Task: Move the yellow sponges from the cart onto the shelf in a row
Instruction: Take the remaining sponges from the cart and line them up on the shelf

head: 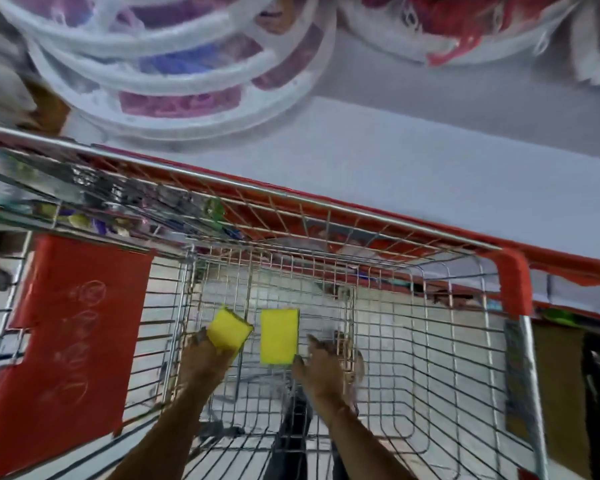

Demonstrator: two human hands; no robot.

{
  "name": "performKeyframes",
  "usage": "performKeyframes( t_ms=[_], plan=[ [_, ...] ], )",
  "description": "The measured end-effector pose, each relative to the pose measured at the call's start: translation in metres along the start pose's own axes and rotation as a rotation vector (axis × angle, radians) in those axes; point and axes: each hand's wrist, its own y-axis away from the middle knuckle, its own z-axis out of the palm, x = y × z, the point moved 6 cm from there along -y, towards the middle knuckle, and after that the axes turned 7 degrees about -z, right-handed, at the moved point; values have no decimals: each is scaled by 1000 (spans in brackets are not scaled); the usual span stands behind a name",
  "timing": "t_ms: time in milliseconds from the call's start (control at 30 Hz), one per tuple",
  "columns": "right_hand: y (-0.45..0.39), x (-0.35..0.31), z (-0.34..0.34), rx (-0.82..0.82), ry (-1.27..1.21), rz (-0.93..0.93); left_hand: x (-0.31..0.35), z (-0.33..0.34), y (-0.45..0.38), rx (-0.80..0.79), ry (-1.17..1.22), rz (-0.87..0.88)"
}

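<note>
Two yellow sponges are inside the wire shopping cart. My left hand grips the left sponge from below and holds it tilted. The second sponge lies flat on the cart's wire bottom, just right of the first. My right hand hovers beside that sponge's lower right corner with fingers spread, holding nothing. The white shelf with a red front edge runs above the cart's far rim.
White round plastic racks with purple and red items stand on the shelf at upper left and upper right. A red child-seat flap hangs at the cart's left. Goods on lower shelves show through the cart's wires.
</note>
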Motion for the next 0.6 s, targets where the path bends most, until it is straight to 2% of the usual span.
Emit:
performKeyframes(
  t_ms=[67,167,300,433,600],
  plan=[
    [-10,-3,6,-21,4,-1,1,2,-1,-1,4,-26],
    [-19,-6,8,-1,-10,39,-1,6,3,-1,-13,-154],
    [-17,-2,3,74,-205,151,8,11,17,-29,237,-248],
    [-9,5,-9,121,-430,258,21,16,30,-66,324,-194],
    [9,6,-49,134,-562,211,42,4,58,-101,315,-102]
  ],
)
